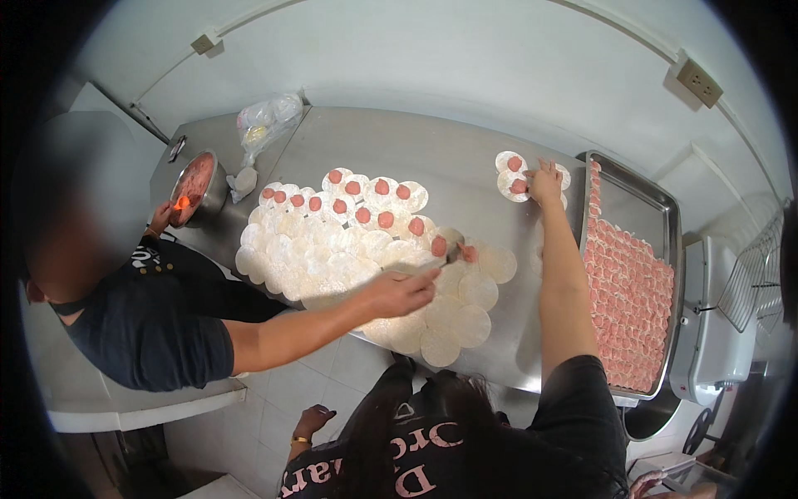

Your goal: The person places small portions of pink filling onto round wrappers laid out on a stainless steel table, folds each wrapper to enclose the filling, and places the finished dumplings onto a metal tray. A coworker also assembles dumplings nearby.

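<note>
**Two meat-topped wrappers (505,173) lie at nine o'clock, just beside the right hand (544,183)**

Twelve o'clock points to the far edge of the counter (399,137). The pair lies near that edge; each wrapper is round, without a long axis, but together they run roughly from twelve to six. The right hand is much the nearer: its fingers point down beside them, yet I cannot tell whether they pinch anything. Another pale wrapper (563,176) shows at three o'clock from it. The left hand (314,422) hangs low, well apart, with the pair at about one o'clock; nothing shows in its grip, and how far its fingers are spread is unclear.

From the right hand, a metal tray (629,200) stretches from three to five o'clock, its nearer part packed with rows of pink pieces (629,308). At eight o'clock spreads a large bed of overlapping wrappers (287,249), where a co-worker's hand (407,291) holds a small tool (455,251). A meat bowl (214,204) sits farther off, at nine.
</note>
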Action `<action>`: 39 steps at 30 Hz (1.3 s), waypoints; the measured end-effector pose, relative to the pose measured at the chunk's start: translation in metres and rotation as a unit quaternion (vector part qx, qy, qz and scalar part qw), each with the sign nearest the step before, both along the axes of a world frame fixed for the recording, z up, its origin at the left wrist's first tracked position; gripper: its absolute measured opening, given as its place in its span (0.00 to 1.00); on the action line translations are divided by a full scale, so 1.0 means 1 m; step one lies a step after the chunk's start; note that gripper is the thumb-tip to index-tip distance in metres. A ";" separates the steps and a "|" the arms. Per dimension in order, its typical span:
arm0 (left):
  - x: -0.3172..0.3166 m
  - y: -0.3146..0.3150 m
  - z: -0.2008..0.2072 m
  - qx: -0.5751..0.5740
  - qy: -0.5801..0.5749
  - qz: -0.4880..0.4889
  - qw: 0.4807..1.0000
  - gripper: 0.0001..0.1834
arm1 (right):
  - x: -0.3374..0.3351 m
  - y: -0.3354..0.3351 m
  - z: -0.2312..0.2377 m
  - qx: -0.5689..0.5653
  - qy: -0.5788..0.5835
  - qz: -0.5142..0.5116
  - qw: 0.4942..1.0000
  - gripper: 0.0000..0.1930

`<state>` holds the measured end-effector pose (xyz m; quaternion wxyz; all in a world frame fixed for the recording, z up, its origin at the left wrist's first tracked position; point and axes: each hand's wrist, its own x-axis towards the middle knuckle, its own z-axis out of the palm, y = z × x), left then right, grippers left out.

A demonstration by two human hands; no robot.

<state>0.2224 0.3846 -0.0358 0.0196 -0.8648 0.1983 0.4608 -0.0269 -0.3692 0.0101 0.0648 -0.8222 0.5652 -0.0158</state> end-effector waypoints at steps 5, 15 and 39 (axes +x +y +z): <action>-0.019 -0.002 0.004 0.035 -0.037 -0.032 0.998 0.33 | -0.016 0.001 0.019 -0.053 -0.041 0.051 0.996 0.20; -0.014 0.000 0.001 0.032 -0.021 0.032 0.999 0.30 | 0.167 0.036 0.016 0.035 -0.201 0.396 0.895 0.27; 0.025 -0.021 -0.028 -0.005 0.016 -0.001 1.000 0.33 | 0.042 0.061 -0.001 0.041 -0.099 0.331 0.938 0.28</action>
